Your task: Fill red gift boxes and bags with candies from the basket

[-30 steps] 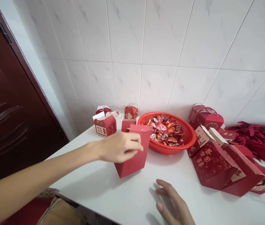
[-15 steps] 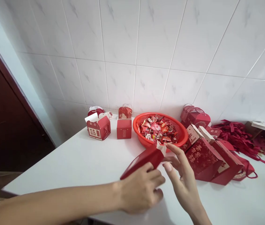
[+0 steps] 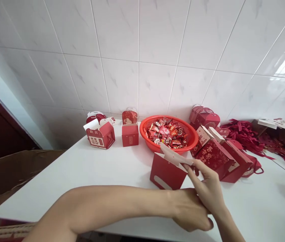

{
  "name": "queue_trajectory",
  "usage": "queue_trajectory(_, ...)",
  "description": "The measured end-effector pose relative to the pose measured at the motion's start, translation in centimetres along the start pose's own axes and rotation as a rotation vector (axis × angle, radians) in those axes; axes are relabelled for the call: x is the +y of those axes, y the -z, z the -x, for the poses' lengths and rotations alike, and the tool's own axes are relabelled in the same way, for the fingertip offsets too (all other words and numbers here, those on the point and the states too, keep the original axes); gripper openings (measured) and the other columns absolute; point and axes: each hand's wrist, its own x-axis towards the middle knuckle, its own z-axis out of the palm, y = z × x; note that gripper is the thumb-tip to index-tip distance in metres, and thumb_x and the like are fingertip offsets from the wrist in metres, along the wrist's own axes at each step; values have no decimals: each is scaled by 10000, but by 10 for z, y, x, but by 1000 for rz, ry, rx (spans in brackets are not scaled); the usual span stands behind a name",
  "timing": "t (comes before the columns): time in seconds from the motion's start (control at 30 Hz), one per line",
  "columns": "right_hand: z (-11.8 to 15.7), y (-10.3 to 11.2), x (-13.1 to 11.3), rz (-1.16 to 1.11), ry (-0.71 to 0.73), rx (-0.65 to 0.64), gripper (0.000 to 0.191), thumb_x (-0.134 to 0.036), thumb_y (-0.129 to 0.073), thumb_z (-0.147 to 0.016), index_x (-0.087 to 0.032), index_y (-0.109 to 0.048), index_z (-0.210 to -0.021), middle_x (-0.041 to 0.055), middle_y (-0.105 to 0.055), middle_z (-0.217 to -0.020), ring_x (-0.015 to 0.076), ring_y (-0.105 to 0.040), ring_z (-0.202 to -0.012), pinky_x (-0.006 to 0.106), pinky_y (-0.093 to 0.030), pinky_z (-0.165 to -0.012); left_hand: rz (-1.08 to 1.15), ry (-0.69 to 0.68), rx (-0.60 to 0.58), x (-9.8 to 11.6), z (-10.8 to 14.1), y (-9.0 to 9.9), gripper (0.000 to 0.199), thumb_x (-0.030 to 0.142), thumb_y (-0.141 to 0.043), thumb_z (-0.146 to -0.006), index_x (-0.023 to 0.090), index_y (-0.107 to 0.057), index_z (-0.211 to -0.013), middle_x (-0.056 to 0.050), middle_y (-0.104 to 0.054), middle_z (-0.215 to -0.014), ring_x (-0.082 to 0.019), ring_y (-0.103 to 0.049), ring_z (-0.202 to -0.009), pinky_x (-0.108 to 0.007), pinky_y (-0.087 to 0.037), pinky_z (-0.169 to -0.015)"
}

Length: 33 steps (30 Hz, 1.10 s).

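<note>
A red paper gift box (image 3: 169, 173) with pale raised flaps stands on the white table in front of the candy basket. My right hand (image 3: 208, 183) pinches the upper right flap between thumb and fingers. Low at the box's right, my left hand (image 3: 191, 208) is curled closed, back of the hand up, partly under my right hand. Its fingers are mostly hidden, so I cannot see what they hold. Behind the box is a red plastic basket (image 3: 142, 134) with wrapped candies (image 3: 166, 131) in it.
Two small open red boxes (image 3: 99, 136) (image 3: 130, 135) stand at the back left. Several red boxes (image 3: 213, 158) lean together right of the basket. Dark red ribbons (image 3: 245, 136) lie heaped farther right. The tiled wall (image 3: 157, 87) closes off the back.
The red box has gone from tilted to upright, its flaps now showing on top. My left hand has moved right, under my right hand. The view has shifted slightly right.
</note>
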Motion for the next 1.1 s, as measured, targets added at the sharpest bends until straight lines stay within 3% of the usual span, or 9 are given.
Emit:
queue_trajectory(0.07,-8,10,11,-59,-68,4,248,-422,-621,-915,-214,-753,-936,21,-684,-743,177,-602,-693,267,-483,-614,92,-144,27,-7,6,22,139,205,-612,-829,227,-715,-739,-48,-715,-852,-169,-617,-717,-327,-504,-584)
queue_trajectory(0.13,-15,18,21,-151,-127,-21,283,-459,-628,-906,-212,-750,-971,25,-690,-747,184,-623,-701,273,-497,-616,84,-73,146,-18,20,42,145,192,-580,-863,190,-714,-808,-70,-713,-922,-185,-633,-779,-343,-522,-644)
queue_trajectory(0.33,-33,20,34,-321,-173,-150,366,-565,-667,-845,-220,-748,-933,63,-752,-848,230,-700,-809,312,-569,-671,294,437,536,-68,74,75,224,165,-504,-929,148,-699,-1039,-117,-673,-1145,-213,-625,-1046,-362,-493,-949)
queue_trajectory(0.57,-51,14,33,-387,-158,-258,277,-457,-699,-822,-212,-763,-934,78,-779,-931,237,-725,-855,317,-585,-693,926,789,495,-125,91,70,394,428,-553,-918,119,-668,-1133,-89,-718,-1019,-191,-664,-887,-287,-533,-776)
queue_trajectory(0.67,-58,21,38,-439,-159,-255,227,-336,-673,-795,-210,-767,-958,73,-770,-956,179,-666,-688,294,-540,-602,753,821,292,-153,92,67,329,381,-537,-905,137,-725,-1019,-63,-732,-961,-191,-653,-860,-283,-502,-787)
queue_trajectory(0.77,-59,23,51,-532,-171,-116,204,-272,-637,-755,-204,-767,-896,47,-737,-817,135,-546,-565,292,-499,-574,622,869,-180,-174,91,60,256,280,-541,-852,168,-767,-890,-40,-750,-895,-202,-658,-839,-285,-485,-786)
queue_trajectory(0.83,-57,21,63,-562,-206,-30,177,-264,-641,-748,-197,-764,-857,34,-699,-735,130,-519,-560,283,-471,-565,667,884,-418,-183,87,55,274,266,-553,-832,217,-780,-977,-23,-760,-1078,-219,-668,-972,-279,-489,-847)
queue_trajectory(0.97,-52,14,81,-537,-273,-2,147,-287,-670,-763,-180,-755,-818,25,-659,-678,128,-511,-566,279,-450,-571,650,916,-536,-187,70,48,548,320,-659,-765,336,-652,-1313,-16,-580,-1459,-286,-586,-1241,-347,-474,-1001)
queue_trajectory(1.1,-51,11,80,-557,-293,-26,164,-337,-709,-753,-181,-740,-797,17,-653,-682,117,-505,-548,273,-450,-560,479,993,-547,-181,47,46,714,303,-724,-678,368,-598,-1378,-63,-584,-1452,-366,-574,-1253,-440,-516,-963)
